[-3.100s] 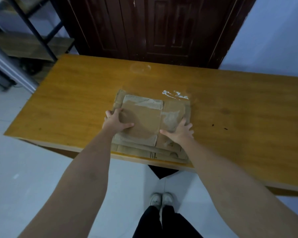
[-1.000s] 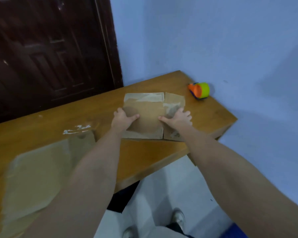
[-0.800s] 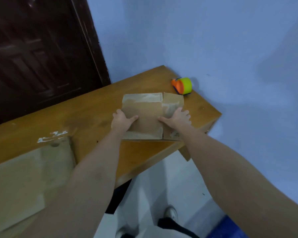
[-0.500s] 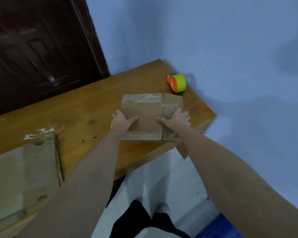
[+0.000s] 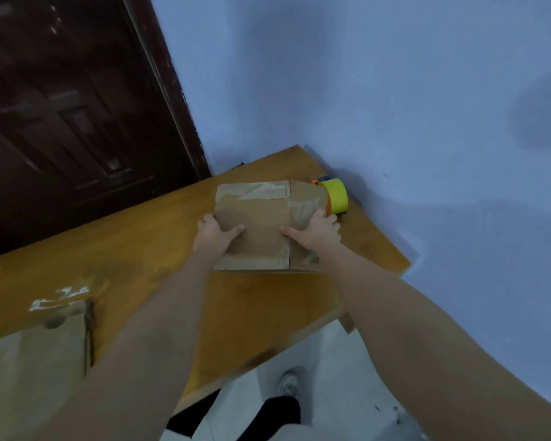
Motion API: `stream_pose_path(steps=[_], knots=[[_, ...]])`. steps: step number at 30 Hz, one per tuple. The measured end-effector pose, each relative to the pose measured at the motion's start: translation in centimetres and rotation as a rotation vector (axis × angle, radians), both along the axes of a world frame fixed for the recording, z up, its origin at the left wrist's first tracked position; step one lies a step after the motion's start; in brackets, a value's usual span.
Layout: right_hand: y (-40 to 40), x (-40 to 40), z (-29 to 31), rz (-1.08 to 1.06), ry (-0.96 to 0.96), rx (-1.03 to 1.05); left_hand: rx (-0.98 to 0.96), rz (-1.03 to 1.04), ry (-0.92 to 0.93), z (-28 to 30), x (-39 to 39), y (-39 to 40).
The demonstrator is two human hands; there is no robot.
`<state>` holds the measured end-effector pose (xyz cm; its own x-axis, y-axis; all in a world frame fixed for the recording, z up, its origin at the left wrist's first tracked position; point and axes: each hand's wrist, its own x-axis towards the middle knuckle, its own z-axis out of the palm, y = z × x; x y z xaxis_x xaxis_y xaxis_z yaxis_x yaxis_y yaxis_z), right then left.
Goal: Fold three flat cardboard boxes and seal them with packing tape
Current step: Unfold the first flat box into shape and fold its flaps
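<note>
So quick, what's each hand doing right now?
Left hand: grips the left edge of the flat cardboard box.
Right hand: grips its right edge.

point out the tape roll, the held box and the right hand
tape roll (image 5: 336, 197), head view, on its yellow outer band
box (image 5: 261, 224), head view, on the middle of its top panel
right hand (image 5: 318, 232), head view, on the back of the hand
</note>
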<state>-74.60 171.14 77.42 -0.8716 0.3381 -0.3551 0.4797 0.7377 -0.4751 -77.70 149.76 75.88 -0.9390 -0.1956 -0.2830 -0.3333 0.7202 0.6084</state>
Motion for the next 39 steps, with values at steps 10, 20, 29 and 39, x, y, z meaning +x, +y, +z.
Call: stream_pose_path(steps=[10, 20, 29, 39], knots=[[-2.8, -6.9, 0.8, 0.1, -0.005, 0.0, 0.009, 0.088, -0.005, -1.2, -5.1, -3.3], [-5.1, -10.3, 0.2, 0.285, 0.01, -0.325, 0.1, 0.301, 0.075, -1.3, -4.6, -5.7], [-5.7, -11.3, -0.3, 0.357, -0.105, -0.599, 0.023, 0.415, 0.125, -0.7, -2.0, -5.9], [-6.9, -10.4, -0.2, 0.413, -0.127, -0.832, 0.416, 0.59, 0.075, -2.5, 1.0, -7.6]])
